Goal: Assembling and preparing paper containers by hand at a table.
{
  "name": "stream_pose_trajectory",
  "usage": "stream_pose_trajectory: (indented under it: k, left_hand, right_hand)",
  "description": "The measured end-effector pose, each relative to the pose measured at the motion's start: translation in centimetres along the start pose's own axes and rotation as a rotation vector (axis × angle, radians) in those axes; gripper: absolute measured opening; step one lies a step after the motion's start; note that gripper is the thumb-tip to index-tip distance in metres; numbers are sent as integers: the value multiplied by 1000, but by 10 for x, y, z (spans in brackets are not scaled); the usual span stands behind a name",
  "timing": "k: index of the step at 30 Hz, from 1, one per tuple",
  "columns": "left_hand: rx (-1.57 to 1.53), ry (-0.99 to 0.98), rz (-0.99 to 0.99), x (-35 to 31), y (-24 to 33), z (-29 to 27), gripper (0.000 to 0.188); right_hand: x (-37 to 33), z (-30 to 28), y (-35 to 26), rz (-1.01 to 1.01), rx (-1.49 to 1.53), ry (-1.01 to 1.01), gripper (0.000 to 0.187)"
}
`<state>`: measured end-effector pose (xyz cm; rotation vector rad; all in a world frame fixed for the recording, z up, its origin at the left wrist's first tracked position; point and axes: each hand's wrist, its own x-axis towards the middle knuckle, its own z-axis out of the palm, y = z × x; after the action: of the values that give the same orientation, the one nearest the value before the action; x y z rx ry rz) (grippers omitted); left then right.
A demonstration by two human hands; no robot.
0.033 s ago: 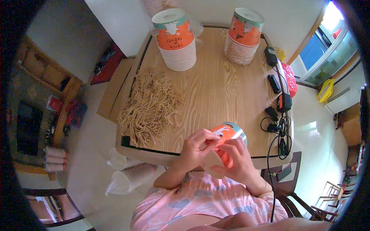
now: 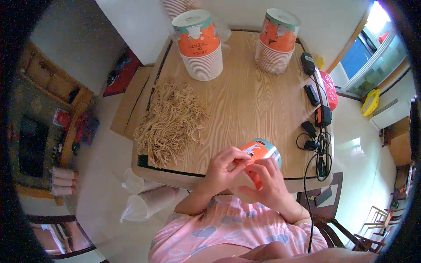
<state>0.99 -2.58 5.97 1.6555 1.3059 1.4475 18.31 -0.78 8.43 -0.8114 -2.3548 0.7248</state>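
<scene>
An orange paper cup [image 2: 259,151] with a teal band lies tilted at the table's near edge. Its open end points toward me and is partly covered by my fingers. My right hand [image 2: 271,186] is closed on the cup, fingers curled over its side and thumb below. My left hand [image 2: 224,171] pinches thumb and forefinger together at the cup's left side; whatever is between the fingertips is too small to make out. To the left of my hands lies a loose heap of tan twine strands [image 2: 173,125].
Two nested stacks of similar cups, one left [image 2: 202,52] and one right [image 2: 276,46], stand at the table's far side. Black adapters [image 2: 323,116] and coiled cables [image 2: 323,151] line the right edge. Bagged cups [image 2: 151,204] lie on the floor at left. A cable hangs beside my right arm.
</scene>
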Motion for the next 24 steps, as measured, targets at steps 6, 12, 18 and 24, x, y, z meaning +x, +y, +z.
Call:
stream_pose_trajectory:
  k: [6,12,18,24]
  left_hand:
    - [-58,9,-60,0,4,5,13]
    - [-88,2,-90,0,0,5,11]
    - [-62,-40,-109,2,-4,2,8]
    - [93,-84,-37,9,2,-3,10]
  right_hand:
    - [-2,0,-1,39,2,52,41]
    - [-3,-1,-3,30,-29,58,39]
    - [-1,-5,-4,4,-27,37,39]
    - [0,-5,0,-32,-43,29,37]
